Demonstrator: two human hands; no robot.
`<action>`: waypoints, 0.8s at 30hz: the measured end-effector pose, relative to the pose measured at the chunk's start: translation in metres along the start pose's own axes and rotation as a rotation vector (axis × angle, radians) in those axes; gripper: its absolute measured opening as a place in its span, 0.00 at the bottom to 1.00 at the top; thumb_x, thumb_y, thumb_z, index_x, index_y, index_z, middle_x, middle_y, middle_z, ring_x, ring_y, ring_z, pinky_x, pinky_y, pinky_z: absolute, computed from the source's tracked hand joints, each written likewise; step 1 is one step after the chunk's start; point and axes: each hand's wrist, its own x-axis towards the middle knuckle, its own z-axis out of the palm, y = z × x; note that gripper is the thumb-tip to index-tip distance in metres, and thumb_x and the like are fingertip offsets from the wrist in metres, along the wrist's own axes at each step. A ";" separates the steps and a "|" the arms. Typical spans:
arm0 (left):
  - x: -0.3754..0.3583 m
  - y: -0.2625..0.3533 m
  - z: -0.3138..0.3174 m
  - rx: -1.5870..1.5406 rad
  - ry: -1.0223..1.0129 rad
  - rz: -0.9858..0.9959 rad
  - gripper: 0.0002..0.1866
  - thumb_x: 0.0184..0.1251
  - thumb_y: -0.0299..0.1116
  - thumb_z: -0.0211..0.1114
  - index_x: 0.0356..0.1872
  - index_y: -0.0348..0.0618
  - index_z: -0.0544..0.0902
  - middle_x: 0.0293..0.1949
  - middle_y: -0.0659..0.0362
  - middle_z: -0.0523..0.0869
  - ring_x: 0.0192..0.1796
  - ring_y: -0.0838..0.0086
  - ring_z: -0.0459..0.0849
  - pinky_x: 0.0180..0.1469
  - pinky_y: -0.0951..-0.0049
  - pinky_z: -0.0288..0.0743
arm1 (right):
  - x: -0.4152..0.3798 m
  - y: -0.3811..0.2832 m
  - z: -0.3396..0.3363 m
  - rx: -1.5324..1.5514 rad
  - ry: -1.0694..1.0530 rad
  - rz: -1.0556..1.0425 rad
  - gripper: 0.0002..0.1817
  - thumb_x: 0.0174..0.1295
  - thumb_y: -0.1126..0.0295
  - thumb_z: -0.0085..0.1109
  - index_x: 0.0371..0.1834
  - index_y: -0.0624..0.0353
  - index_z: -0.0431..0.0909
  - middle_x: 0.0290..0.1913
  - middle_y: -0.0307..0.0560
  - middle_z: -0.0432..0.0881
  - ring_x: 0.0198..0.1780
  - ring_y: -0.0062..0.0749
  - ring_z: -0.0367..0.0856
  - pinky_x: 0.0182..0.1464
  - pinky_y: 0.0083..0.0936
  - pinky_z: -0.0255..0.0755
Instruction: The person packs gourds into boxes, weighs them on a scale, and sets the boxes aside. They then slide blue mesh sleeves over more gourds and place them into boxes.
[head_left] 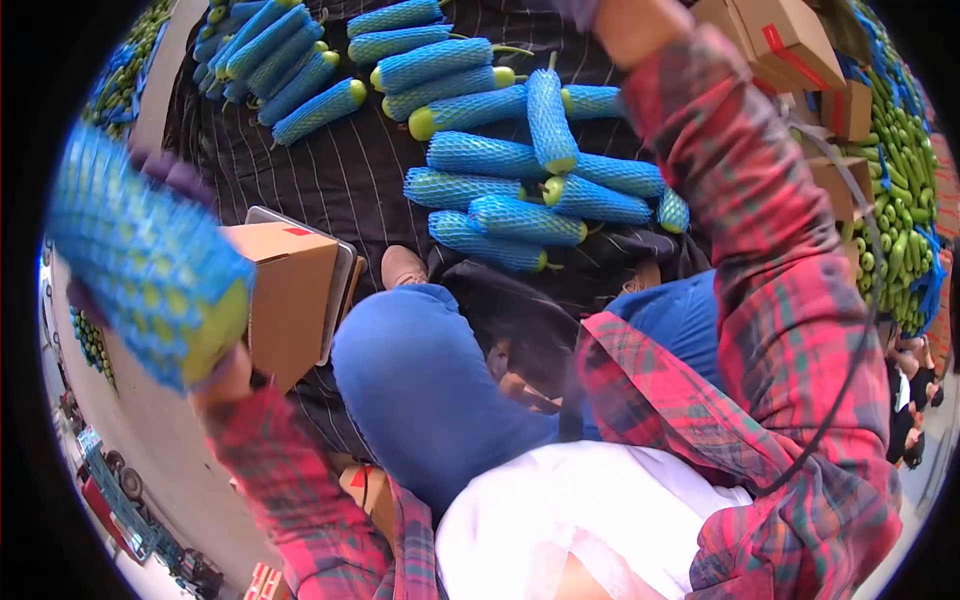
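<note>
My left hand point(175, 175), in a dark purple glove, is closed around a long green gourd point(150, 265) in a blue foam net, lifted at the left side close to the camera. The gourd hides most of that hand, and its bare green end points down and right. My right hand point(577, 10) reaches to the top edge, gloved too; its fingers are cut off and blurred. Below it lies a loose group of netted gourds point(480, 155) on the dark striped cloth point(330, 190), one lying across others point(552, 120).
Another pile of netted gourds point(270, 50) lies at the upper left. A cardboard box point(290, 290) stands by my left knee. More boxes point(780, 45) are stacked at the upper right, beside a heap of bare green gourds point(900, 200). People point(908, 400) are at the far right.
</note>
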 end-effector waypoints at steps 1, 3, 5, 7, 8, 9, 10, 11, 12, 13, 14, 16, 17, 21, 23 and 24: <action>-0.017 0.019 -0.008 0.025 0.023 0.047 0.53 0.51 0.51 0.78 0.70 0.33 0.56 0.59 0.47 0.68 0.63 0.57 0.69 0.73 0.58 0.62 | 0.001 0.052 -0.010 -0.126 0.225 0.036 0.31 0.64 0.57 0.64 0.67 0.59 0.69 0.58 0.49 0.80 0.58 0.38 0.78 0.63 0.34 0.71; -0.059 0.048 -0.014 0.140 0.125 0.116 0.48 0.58 0.52 0.73 0.70 0.33 0.58 0.62 0.45 0.69 0.65 0.55 0.72 0.73 0.55 0.63 | -0.020 0.161 -0.010 -0.325 0.437 0.264 0.28 0.62 0.63 0.64 0.64 0.61 0.72 0.56 0.45 0.82 0.56 0.33 0.79 0.63 0.33 0.71; -0.109 0.071 -0.015 0.271 0.354 0.204 0.43 0.65 0.52 0.68 0.70 0.33 0.60 0.65 0.44 0.70 0.65 0.54 0.73 0.73 0.54 0.65 | -0.061 0.243 0.031 -0.341 0.340 0.485 0.48 0.54 0.49 0.71 0.72 0.68 0.62 0.60 0.60 0.78 0.60 0.40 0.78 0.64 0.34 0.70; -0.148 0.083 -0.014 0.383 0.651 0.240 0.39 0.68 0.52 0.65 0.69 0.33 0.64 0.66 0.44 0.71 0.65 0.55 0.75 0.72 0.53 0.66 | -0.093 0.308 0.077 -0.752 0.274 0.740 0.55 0.50 0.40 0.70 0.72 0.70 0.61 0.64 0.67 0.75 0.67 0.51 0.73 0.69 0.38 0.66; -0.162 0.085 -0.015 0.421 0.791 0.220 0.38 0.69 0.52 0.65 0.69 0.34 0.65 0.66 0.44 0.72 0.65 0.55 0.75 0.71 0.54 0.67 | -0.103 0.337 0.094 -0.876 0.285 0.800 0.56 0.50 0.37 0.68 0.72 0.70 0.61 0.65 0.69 0.74 0.69 0.55 0.71 0.71 0.39 0.64; -0.174 0.087 -0.019 0.457 0.933 0.198 0.37 0.70 0.53 0.64 0.68 0.34 0.67 0.66 0.44 0.73 0.65 0.56 0.76 0.71 0.54 0.67 | -0.102 0.340 0.103 -0.847 0.393 0.837 0.55 0.51 0.35 0.66 0.71 0.70 0.63 0.65 0.69 0.73 0.69 0.56 0.70 0.72 0.40 0.63; -0.185 0.092 -0.029 0.449 0.960 0.113 0.36 0.69 0.53 0.64 0.66 0.35 0.69 0.63 0.45 0.76 0.63 0.57 0.78 0.69 0.55 0.70 | -0.097 0.345 0.108 -0.816 0.500 0.874 0.54 0.53 0.33 0.63 0.71 0.71 0.64 0.66 0.69 0.72 0.70 0.57 0.70 0.72 0.42 0.61; -0.197 0.100 -0.042 0.437 0.985 0.029 0.35 0.69 0.54 0.64 0.65 0.35 0.71 0.60 0.46 0.79 0.60 0.58 0.80 0.67 0.55 0.72 | -0.088 0.349 0.108 -0.682 0.629 0.915 0.51 0.55 0.33 0.60 0.68 0.69 0.68 0.69 0.67 0.69 0.73 0.54 0.65 0.74 0.41 0.59; -0.207 0.102 -0.053 0.422 1.009 -0.053 0.34 0.69 0.55 0.64 0.63 0.36 0.73 0.56 0.46 0.82 0.58 0.58 0.82 0.65 0.56 0.74 | -0.081 0.364 0.102 -0.578 0.741 0.929 0.50 0.56 0.34 0.59 0.68 0.69 0.68 0.68 0.67 0.70 0.73 0.54 0.66 0.73 0.41 0.61; -0.213 0.095 -0.062 0.448 1.105 -0.047 0.33 0.69 0.55 0.65 0.61 0.37 0.75 0.53 0.48 0.84 0.55 0.59 0.84 0.62 0.57 0.77 | -0.076 0.363 0.098 -0.621 0.629 1.004 0.50 0.55 0.35 0.60 0.68 0.69 0.68 0.69 0.67 0.70 0.72 0.54 0.67 0.73 0.41 0.61; -0.217 0.089 -0.069 0.474 1.198 -0.038 0.32 0.68 0.56 0.65 0.59 0.37 0.77 0.49 0.49 0.86 0.51 0.61 0.85 0.59 0.58 0.79 | -0.071 0.360 0.093 -0.665 0.517 1.072 0.50 0.54 0.35 0.61 0.69 0.69 0.68 0.69 0.66 0.70 0.72 0.54 0.67 0.73 0.41 0.62; -0.192 0.057 -0.061 0.590 1.364 0.087 0.30 0.66 0.54 0.68 0.57 0.39 0.78 0.47 0.51 0.87 0.47 0.65 0.87 0.55 0.63 0.81 | -0.065 0.371 0.088 -0.637 0.370 1.154 0.60 0.42 0.34 0.70 0.71 0.71 0.63 0.73 0.65 0.65 0.75 0.52 0.63 0.75 0.39 0.58; -0.196 0.057 -0.065 0.609 1.354 0.096 0.30 0.66 0.54 0.69 0.57 0.39 0.78 0.47 0.51 0.87 0.47 0.65 0.87 0.55 0.63 0.81 | -0.065 0.381 0.083 -0.622 0.318 1.185 0.63 0.40 0.34 0.71 0.72 0.72 0.61 0.74 0.66 0.63 0.76 0.51 0.60 0.76 0.38 0.57; -0.220 0.065 -0.080 0.542 1.377 0.064 0.29 0.66 0.50 0.69 0.61 0.42 0.78 0.54 0.55 0.83 0.54 0.67 0.84 0.59 0.64 0.78 | -0.032 0.363 0.075 -0.854 -0.009 1.345 0.65 0.32 0.29 0.75 0.69 0.67 0.68 0.70 0.62 0.71 0.71 0.50 0.70 0.73 0.38 0.63; -0.209 0.060 -0.069 0.496 1.418 0.039 0.28 0.65 0.49 0.71 0.60 0.43 0.79 0.51 0.57 0.83 0.53 0.70 0.83 0.58 0.65 0.77 | -0.031 0.375 0.079 -1.054 -0.099 1.276 0.63 0.32 0.28 0.74 0.68 0.64 0.70 0.68 0.58 0.75 0.69 0.50 0.74 0.70 0.37 0.69; -0.211 0.060 -0.070 0.516 1.434 0.046 0.29 0.65 0.50 0.71 0.60 0.43 0.78 0.51 0.57 0.83 0.53 0.70 0.83 0.59 0.65 0.77 | -0.026 0.359 0.086 -1.108 -0.113 1.307 0.60 0.34 0.29 0.74 0.68 0.61 0.72 0.67 0.56 0.76 0.67 0.47 0.76 0.68 0.38 0.71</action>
